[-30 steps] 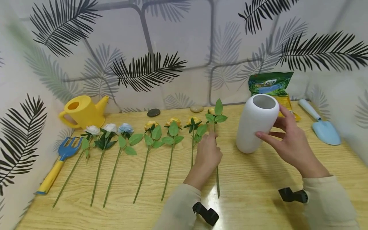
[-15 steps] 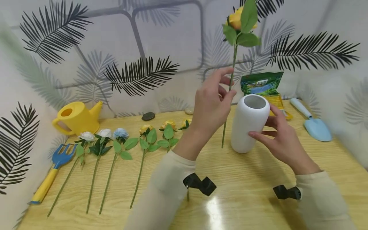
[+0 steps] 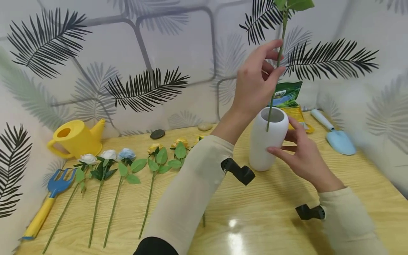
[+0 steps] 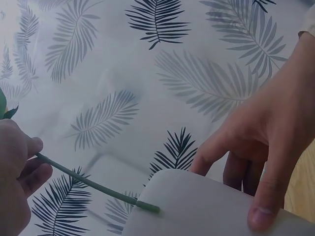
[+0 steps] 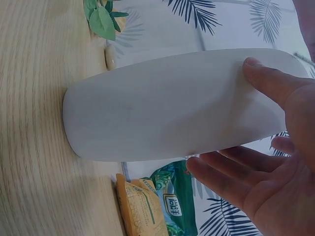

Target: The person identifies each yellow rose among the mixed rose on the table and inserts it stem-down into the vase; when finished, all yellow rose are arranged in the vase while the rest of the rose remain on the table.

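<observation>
My left hand [image 3: 256,79] pinches the green stem of a yellow rose [image 3: 282,32] between thumb and fingers, high over the table. The bloom is cut off by the top of the head view, with only leaves and stem showing. The stem's lower end overlaps the front of the white vase [image 3: 262,150] just below its rim; the left wrist view also shows this stem [image 4: 98,187] tip against the vase's side. My right hand [image 3: 302,159] grips the upright vase from the right, thumb [image 5: 270,81] on its near side and fingers around the far side.
Several roses with white, blue [image 3: 126,154] and yellow [image 3: 180,143] blooms lie in a row on the left. Beyond them are a yellow watering can [image 3: 76,138] and a blue hand fork [image 3: 60,182]. A green-yellow bag [image 3: 291,94], a blue trowel [image 3: 340,141] and two stones [image 3: 157,134] lie behind.
My left hand has taken the rightmost yellow rose from the table, raised it and carried it right to the vase. My right hand keeps holding the vase.
</observation>
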`<state>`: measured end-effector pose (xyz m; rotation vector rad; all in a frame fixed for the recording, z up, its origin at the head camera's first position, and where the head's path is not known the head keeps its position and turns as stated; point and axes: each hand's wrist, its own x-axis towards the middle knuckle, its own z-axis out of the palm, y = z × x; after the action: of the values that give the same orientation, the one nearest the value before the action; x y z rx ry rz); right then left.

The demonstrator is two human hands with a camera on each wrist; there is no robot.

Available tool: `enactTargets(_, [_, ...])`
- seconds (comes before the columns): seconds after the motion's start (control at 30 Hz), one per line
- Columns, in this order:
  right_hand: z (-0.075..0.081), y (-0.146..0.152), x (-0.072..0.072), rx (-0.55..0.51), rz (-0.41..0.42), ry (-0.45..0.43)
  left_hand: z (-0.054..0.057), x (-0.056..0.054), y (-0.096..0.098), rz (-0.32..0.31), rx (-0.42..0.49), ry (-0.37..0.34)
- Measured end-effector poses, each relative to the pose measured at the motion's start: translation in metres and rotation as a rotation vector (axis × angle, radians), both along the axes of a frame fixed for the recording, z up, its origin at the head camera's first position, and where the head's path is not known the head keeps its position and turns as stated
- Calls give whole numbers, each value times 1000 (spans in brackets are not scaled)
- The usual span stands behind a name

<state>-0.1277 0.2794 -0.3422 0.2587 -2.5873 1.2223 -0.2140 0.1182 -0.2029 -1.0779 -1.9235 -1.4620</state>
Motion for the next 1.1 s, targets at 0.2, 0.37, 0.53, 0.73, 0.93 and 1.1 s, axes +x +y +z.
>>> enactTargets(0.2, [-1,-6,-3,4,19,5,4,-14,4,35,-20,35])
enactTargets(0.37, [0,-7,-3,7,14,-13,11,-19,5,51,3,29])
enactTargets(0.53, [0,-5,-3,-2,15,-9,9,-20,8,59,-31,-2])
enactTargets(0.73, [-2,-5,-1,2,9,-17,-18,-15,9,50,-215,-52])
enactTargets(0.93, [-1,-1,-1,13,4,4,-46,-8,3,61,-361,-122])
enactTargets(1.1, [-1,2,-1,11,-1,-4,-59,-4,2,54,-349,-106])
